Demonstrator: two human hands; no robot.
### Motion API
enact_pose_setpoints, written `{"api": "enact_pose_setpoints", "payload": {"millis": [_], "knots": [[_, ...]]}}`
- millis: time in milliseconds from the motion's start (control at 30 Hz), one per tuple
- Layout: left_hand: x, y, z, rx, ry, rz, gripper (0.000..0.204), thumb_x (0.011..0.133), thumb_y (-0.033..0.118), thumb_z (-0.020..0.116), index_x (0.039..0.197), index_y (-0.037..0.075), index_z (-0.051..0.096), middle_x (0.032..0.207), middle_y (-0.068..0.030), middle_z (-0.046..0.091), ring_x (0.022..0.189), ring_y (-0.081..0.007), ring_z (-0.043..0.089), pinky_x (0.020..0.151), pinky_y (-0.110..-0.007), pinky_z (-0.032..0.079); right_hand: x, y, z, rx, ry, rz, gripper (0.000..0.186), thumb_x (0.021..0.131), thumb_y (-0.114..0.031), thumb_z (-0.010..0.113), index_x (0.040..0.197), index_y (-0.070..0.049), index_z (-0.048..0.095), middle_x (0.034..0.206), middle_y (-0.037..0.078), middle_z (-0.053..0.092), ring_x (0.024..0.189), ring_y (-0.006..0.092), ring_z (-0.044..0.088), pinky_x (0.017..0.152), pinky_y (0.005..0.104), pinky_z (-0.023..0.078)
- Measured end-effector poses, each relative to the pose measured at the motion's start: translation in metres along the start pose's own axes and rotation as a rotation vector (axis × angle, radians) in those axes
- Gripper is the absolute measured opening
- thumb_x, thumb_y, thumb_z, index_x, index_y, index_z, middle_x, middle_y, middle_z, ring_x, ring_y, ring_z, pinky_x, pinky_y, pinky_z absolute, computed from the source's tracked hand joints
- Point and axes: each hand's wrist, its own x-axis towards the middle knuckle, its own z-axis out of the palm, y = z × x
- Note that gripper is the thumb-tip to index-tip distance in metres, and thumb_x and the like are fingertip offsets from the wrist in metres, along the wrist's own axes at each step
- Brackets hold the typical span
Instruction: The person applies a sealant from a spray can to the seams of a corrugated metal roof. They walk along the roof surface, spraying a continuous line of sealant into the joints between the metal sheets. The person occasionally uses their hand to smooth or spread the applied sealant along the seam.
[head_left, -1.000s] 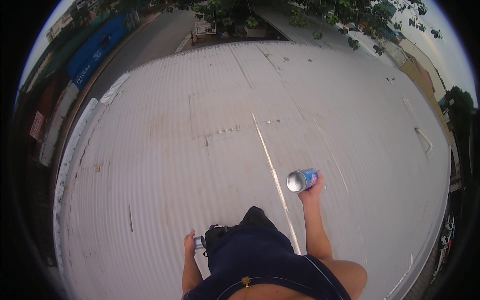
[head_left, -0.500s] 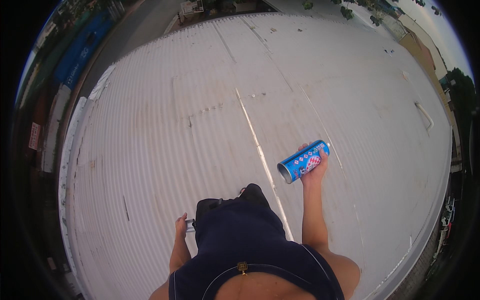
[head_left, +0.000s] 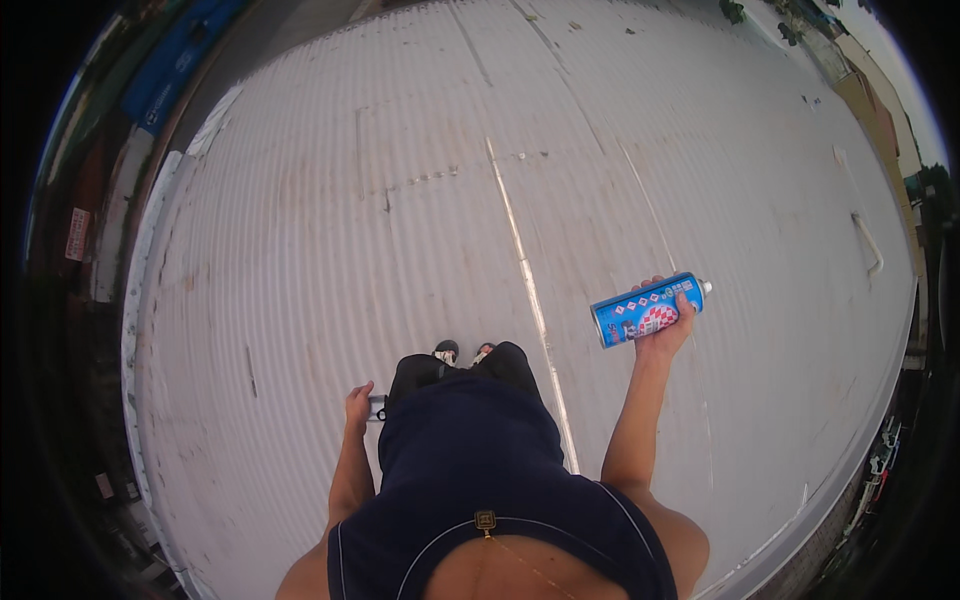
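Note:
My right hand (head_left: 664, 318) is closed around a blue aerosol can (head_left: 650, 308), held out to the right above the roof. The can lies nearly level, its white nozzle (head_left: 706, 287) pointing right and its base left; pink-and-white patterns and a row of small diamonds mark its side. Beside my left thigh, my left hand (head_left: 359, 403) is closed on a small silvery thing with a dark part (head_left: 378, 408). Its kind is too small and partly hidden to tell.
I stand on a pale grey corrugated metal roof (head_left: 300, 250). A shiny raised seam (head_left: 527, 270) runs just right of my shoes (head_left: 447, 352). A bent white pipe (head_left: 868, 243) rises at the right. Beyond the left edge are a road and a blue structure (head_left: 170, 80).
My right hand has carried the can rightward and turned it more level, so its base no longer faces me. The view has shifted, showing both shoes. My left hand stays beside my thigh.

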Motion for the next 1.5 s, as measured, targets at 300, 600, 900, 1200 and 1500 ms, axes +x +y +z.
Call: {"api": "enact_pose_setpoints", "payload": {"millis": [300,600,900,1200,1500], "knots": [[0.055,-0.021,-0.012,0.133,-0.143,-0.062,0.049,0.080,0.037,0.060,0.105,-0.005,0.059,0.096,-0.0163,0.062,0.088,-0.0243,0.058,0.080,-0.036,0.043,-0.040,0.008,-0.002,0.077,0.081,-0.108,0.040,0.077,-0.029,0.054,0.110,-0.007,0.048,0.093,0.016,0.057,0.085,0.0296,0.057,0.078,0.0464,0.048],[0.070,0.103,-0.017,0.122,-0.180,0.160,0.046,0.081,0.038,0.058,0.106,-0.001,0.060,0.093,-0.0120,0.061,0.086,-0.0215,0.057,0.078,-0.034,0.042,-0.061,-0.067,-0.042,0.221,0.283,-0.412,0.042,0.075,-0.036,0.053,0.100,-0.003,0.049,0.091,0.017,0.056,0.084,0.0311,0.057,0.080,0.0460,0.049],[0.085,0.095,-0.014,0.254,-0.312,0.115,0.051,0.081,0.040,0.058,0.110,-0.003,0.058,0.097,-0.0126,0.061,0.089,-0.0225,0.056,0.081,-0.035,0.041,-0.112,-0.014,-0.037,0.114,0.314,-0.247,0.040,0.074,-0.032,0.056,0.100,-0.002,0.050,0.090,0.017,0.056,0.084,0.0317,0.056,0.076,0.0469,0.048],[0.111,0.087,-0.019,0.403,-0.426,0.049,0.054,0.083,0.040,0.056,0.117,-0.002,0.054,0.114,-0.0179,0.055,0.102,-0.0261,0.053,0.088,-0.037,0.039,-0.148,0.008,-0.035,0.002,0.476,-0.238,0.041,0.075,-0.035,0.054,0.099,-0.001,0.050,0.089,0.018,0.058,0.084,0.0328,0.058,0.077,0.0480,0.048],[0.126,0.136,0.005,0.459,-0.546,0.197,0.048,0.084,0.035,0.057,0.115,-0.001,0.054,0.096,-0.0118,0.060,0.086,-0.0198,0.057,0.076,-0.032,0.045,-0.183,-0.046,-0.076,0.129,0.653,-0.546,0.039,0.076,-0.025,0.058,0.103,0.001,0.049,0.091,0.019,0.059,0.085,0.0321,0.059,0.078,0.0455,0.049]]}}
